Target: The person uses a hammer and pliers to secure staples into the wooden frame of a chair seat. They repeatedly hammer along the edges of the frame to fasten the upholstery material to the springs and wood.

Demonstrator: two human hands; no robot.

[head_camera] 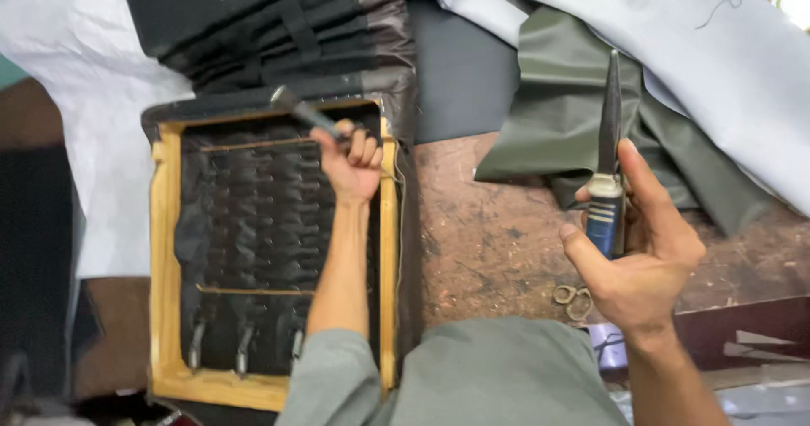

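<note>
Gripping a slim metal hammer (pixel 308 114), left hand (pixel 353 163) fingers curl tight; right hand (pixel 637 257) clasps a tapered awl (pixel 607 164).

Olive-green fabric (pixel 557 114) and pale grey cloth (pixel 717 46) drape the worn brown table (pixel 489 232); small scissors (pixel 572 299) nearby.

I'm in an upholstery workshop: my scarred wooden workbench (pixel 498 240) carries an upturned seat frame (pixel 164 249) with black webbing (pixel 253 215), grey fabric offcuts (pixel 557 105) and small scissors (pixel 574 299).
</note>
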